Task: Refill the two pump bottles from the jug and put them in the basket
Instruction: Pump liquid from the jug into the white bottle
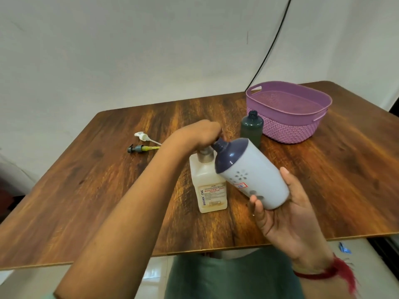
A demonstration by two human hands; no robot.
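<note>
Gripping jug cap (205,156) with left hand (199,134) | right hand (288,216) clasps tilted white bottle (255,174)

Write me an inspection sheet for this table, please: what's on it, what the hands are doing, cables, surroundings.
Surface: wooden table, dark grain, no spills seen.
Job's things: jug upright; white bottle, pump off, tilted in the air; green bottle upright, pump off, beside the purple basket, which has no bottle in it; white pump and grey pump lying at the far left.
Clutter: nothing seen.
Hands: left hand grips the jug's cap; right hand holds the white bottle.
Cables: black cable hanging down behind the basket.
Surroundings: pale backdrop, tiled floor, blue scrap on the floor at right.
</note>
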